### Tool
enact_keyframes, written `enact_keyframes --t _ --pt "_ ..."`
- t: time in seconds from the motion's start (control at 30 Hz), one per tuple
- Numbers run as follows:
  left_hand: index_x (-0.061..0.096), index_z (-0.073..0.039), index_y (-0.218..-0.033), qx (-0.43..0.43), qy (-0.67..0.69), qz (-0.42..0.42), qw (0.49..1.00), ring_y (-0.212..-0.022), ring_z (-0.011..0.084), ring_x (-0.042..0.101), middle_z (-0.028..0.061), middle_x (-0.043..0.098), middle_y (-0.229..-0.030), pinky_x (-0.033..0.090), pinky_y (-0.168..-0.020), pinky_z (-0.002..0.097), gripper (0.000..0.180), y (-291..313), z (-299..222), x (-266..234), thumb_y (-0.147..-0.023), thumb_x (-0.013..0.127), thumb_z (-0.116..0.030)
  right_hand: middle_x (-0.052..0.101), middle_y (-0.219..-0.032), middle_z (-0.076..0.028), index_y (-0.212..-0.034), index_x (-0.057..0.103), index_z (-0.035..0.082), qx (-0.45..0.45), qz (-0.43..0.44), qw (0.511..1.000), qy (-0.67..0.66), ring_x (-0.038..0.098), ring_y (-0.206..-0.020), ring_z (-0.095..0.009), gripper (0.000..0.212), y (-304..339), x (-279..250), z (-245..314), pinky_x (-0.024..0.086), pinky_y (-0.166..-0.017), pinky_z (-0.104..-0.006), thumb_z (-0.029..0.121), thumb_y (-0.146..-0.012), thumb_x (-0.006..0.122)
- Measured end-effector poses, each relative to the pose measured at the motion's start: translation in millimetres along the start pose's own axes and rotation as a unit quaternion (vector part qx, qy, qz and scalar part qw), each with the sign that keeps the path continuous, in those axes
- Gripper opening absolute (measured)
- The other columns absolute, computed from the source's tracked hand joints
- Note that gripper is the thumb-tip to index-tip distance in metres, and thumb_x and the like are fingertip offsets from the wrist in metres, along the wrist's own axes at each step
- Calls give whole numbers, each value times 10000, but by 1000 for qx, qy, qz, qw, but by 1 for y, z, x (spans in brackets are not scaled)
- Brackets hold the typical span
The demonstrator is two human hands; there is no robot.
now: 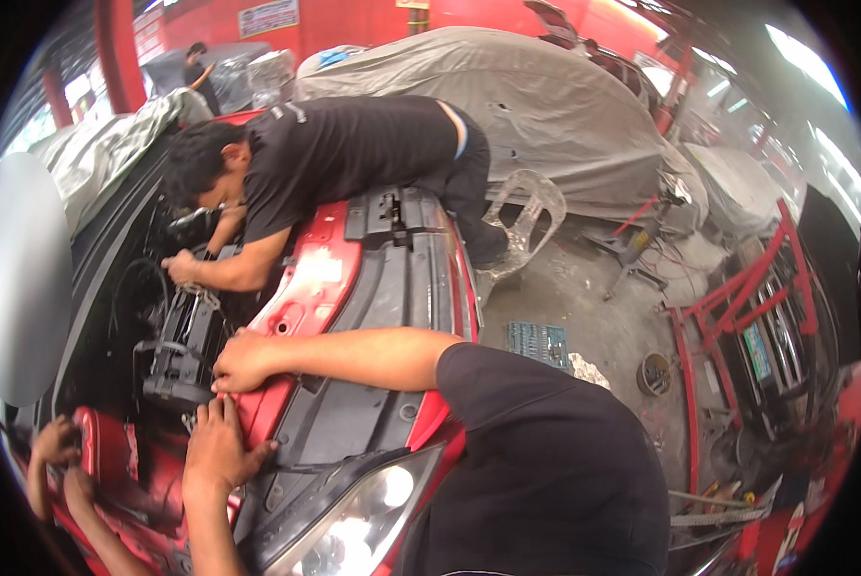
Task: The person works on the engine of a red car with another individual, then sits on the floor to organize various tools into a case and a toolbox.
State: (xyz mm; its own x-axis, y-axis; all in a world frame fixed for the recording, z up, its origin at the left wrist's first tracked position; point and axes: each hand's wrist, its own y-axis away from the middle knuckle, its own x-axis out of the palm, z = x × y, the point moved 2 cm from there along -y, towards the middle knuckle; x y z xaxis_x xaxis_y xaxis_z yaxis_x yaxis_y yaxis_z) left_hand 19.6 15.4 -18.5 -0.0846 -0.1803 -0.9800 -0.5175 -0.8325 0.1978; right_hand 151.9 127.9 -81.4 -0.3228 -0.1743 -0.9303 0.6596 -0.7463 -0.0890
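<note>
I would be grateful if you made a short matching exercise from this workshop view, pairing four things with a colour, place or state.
Column one
1. Tool set
2. Body panel between the two people's arms
3. Headlight
4. Large car cover

Column two
A. Grey and draped, behind the person leaning over the car
B. Clear lens, at the lower middle of the picture
C. Lying on the concrete floor
D. Glossy red

Right pairs: 1-C, 2-D, 3-B, 4-A
</note>
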Motion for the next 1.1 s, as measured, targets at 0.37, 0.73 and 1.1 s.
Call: enact_keyframes --t 0.37,0.73,1.1 --pt "346 135 -1396 35 8 -17 999 -1245 429 445 288 448 -1373 397 -1063 439 975 -11 2 6 -751 757 -471 705 -1038 -158 -1117 712 137 37 49 998 0 654 -1015 -352 500 4 -2 -11 440 -890 -511 530 -923 472" --pt "380 99 -1390 -5 12 -6 1000 -1272 419 434 279 433 -1398 384 -1081 440 916 0 3 5 -761 763 -446 702 -1073 -159 -1150 702 130 15 51 999 2 646 -1054 -331 543 -4 6 -5 415 -964 -475 549 -948 421" --pt "387 100 -1378 0 20 -13 1000 -1252 393 444 256 462 -1356 391 -1077 428 902 0 6 5 -764 761 -445 712 -1045 -144 -1106 716 139 14 28 1000 -5 654 -1031 -326 515 -6 6 -7 439 -952 -451 554 -935 464"
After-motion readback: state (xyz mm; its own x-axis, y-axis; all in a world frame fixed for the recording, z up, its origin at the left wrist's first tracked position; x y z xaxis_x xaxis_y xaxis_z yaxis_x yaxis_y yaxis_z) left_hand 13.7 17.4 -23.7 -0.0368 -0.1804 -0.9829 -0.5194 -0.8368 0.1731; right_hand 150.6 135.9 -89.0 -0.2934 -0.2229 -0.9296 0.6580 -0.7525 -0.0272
